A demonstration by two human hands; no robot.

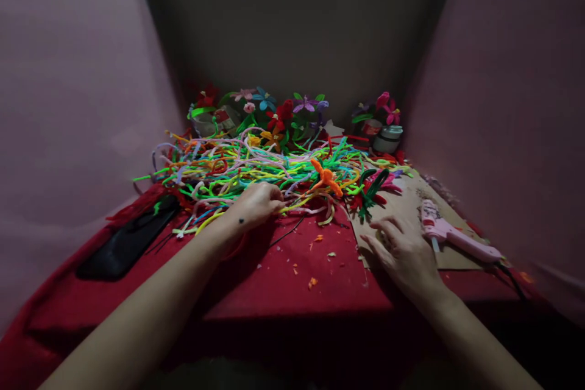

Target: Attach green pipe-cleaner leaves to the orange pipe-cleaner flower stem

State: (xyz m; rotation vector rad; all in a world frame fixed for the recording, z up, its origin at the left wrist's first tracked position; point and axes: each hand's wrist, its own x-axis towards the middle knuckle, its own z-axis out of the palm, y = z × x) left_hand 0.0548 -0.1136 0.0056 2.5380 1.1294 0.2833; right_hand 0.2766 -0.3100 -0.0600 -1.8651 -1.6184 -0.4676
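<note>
My left hand (261,204) is at the front edge of a big tangled pile of colourful pipe cleaners (256,170), its fingers closed together. What they pinch, if anything, is too small to make out. My right hand (406,253) hovers low over or rests on a brown cardboard sheet (457,256), thumb and fingers apart and slightly bent. Just beyond it lies a dark green and red pipe-cleaner piece (369,195). An orange pipe-cleaner flower (326,178) sits on the pile between my hands.
A pink glue gun (457,237) lies right on the cardboard, its cord trailing off. A black phone (128,241) lies left on the red cloth (292,292). Finished flowers (304,103) and a lidded jar (387,138) stand behind the pile. Orange scraps (312,283) litter the front.
</note>
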